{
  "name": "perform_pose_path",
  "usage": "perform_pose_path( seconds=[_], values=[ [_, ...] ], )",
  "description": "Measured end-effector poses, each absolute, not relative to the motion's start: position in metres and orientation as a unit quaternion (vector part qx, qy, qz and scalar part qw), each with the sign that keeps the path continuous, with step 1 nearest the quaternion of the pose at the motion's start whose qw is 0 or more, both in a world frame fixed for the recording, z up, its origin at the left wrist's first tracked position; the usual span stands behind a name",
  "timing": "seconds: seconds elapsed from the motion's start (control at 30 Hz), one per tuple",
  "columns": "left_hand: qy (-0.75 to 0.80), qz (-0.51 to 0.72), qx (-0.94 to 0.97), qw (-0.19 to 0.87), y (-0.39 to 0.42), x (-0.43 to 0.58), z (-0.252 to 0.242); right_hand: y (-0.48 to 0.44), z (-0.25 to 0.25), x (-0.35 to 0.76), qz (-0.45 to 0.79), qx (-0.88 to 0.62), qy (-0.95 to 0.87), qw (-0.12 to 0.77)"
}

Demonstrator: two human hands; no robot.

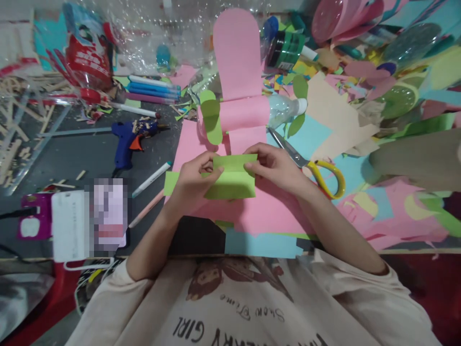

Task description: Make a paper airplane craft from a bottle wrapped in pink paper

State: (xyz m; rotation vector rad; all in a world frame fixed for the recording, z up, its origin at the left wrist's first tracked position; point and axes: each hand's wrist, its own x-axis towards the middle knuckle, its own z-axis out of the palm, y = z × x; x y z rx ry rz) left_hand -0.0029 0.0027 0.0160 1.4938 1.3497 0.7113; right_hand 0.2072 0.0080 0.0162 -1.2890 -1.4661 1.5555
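Note:
A green paper strip (234,185) with a fold across it lies between my hands, over pink paper (273,211). My left hand (198,175) pinches its upper left part between thumb and fingers. On the upper right, my right hand (272,166) grips the same paper with thumb and fingertips. Just beyond them lies a clear bottle (283,109) wrapped in pink paper, with green ovals and a long rounded pink piece (237,53) standing out behind. Scissors with yellow handles (326,179) rest beside my right hand, blades partly apart.
At the left are a blue glue gun (124,144), a marker (151,180), a phone (108,211), a white power bank (70,226) and wooden sticks (12,125). Paper scraps (338,110) and a grey cylinder (418,158) fill the right side.

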Motion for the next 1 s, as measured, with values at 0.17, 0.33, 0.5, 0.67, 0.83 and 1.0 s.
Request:
perform_pose_path(
  seconds=[0.17, 0.33, 0.5, 0.67, 0.83, 1.0],
  values=[
    [0.556, 0.289, 0.582, 0.517, 0.004, 0.003, 0.026, -0.009, 0.001, 0.203, 0.654, -0.460, -0.450, 0.398],
    [0.526, 0.286, 0.591, 0.541, 0.012, 0.002, 0.024, -0.013, -0.010, 0.201, 0.656, -0.471, -0.406, 0.428],
    [0.484, 0.288, 0.636, 0.528, 0.015, -0.004, 0.013, -0.014, -0.016, 0.201, 0.650, -0.465, -0.404, 0.446],
    [0.485, 0.299, 0.629, 0.529, 0.012, -0.005, 0.007, -0.013, -0.010, 0.201, 0.617, -0.487, -0.444, 0.431],
    [0.488, 0.304, 0.627, 0.526, 0.009, -0.004, 0.007, -0.013, -0.007, 0.198, 0.618, -0.485, -0.432, 0.443],
    [0.487, 0.305, 0.630, 0.522, 0.009, -0.006, 0.008, -0.013, -0.006, 0.196, 0.615, -0.506, -0.427, 0.429]
  ],
)
